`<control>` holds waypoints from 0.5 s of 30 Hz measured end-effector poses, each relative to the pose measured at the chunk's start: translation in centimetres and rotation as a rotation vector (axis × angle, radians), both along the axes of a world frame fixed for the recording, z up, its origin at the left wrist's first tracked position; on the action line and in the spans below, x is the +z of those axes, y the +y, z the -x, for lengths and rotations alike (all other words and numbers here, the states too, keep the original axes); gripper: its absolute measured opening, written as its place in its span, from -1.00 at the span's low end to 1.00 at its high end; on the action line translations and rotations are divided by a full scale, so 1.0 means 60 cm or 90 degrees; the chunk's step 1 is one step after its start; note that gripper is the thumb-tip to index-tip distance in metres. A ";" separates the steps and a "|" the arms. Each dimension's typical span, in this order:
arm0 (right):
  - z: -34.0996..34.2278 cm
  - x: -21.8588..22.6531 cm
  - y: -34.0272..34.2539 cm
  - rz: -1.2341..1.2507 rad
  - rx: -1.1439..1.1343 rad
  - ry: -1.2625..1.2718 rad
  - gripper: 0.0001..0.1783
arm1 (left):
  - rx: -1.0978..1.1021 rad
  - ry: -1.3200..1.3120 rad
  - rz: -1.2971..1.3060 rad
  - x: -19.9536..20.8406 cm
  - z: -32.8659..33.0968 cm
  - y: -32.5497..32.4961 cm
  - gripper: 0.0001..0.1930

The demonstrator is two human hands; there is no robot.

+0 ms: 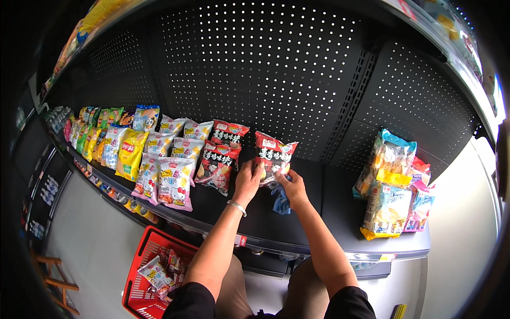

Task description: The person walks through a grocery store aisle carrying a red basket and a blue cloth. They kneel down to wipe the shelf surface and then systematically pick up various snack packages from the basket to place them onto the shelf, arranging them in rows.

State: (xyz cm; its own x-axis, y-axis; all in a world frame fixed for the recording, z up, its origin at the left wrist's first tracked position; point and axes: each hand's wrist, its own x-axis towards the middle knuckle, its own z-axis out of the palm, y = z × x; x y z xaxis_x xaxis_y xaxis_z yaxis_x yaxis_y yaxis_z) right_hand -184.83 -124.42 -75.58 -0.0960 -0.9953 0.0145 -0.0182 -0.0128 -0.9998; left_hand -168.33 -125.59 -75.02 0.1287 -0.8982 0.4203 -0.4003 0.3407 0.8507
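Observation:
A red and black snack bag (273, 154) stands upright on the black shelf, gripped between my two hands. My left hand (248, 182), with a pale bracelet at the wrist, holds its lower left side. My right hand (293, 186) has fingers closed on its lower right side. Just left of it stand two similar bags, a front one (217, 166) and one behind (229, 133). Below my right hand a crumpled blue cloth (281, 201) lies on the shelf. The bag's bottom edge is partly hidden by my fingers.
White and pink snack bags (175, 181) and a yellow bag (131, 154) stand in rows to the left. Several larger packs (388, 204) stand at the right end. Below the shelf, a red basket (139, 276) holds some bags. Perforated panels (265, 69) back the shelf.

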 end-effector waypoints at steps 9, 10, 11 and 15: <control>-0.001 0.039 0.059 0.084 -0.022 0.082 -0.50 | -0.052 0.044 -0.020 0.043 -0.005 0.049 -0.70; 0.002 0.046 0.066 0.091 -0.027 0.056 -0.49 | -0.069 0.049 -0.002 0.043 -0.001 0.051 -0.70; 0.006 0.057 0.073 0.100 -0.033 0.030 -0.47 | -0.088 0.054 0.017 0.043 0.004 0.054 -0.71; 0.028 0.063 0.078 0.138 -0.047 0.032 -0.47 | -0.129 0.088 0.032 0.041 0.017 0.062 -0.72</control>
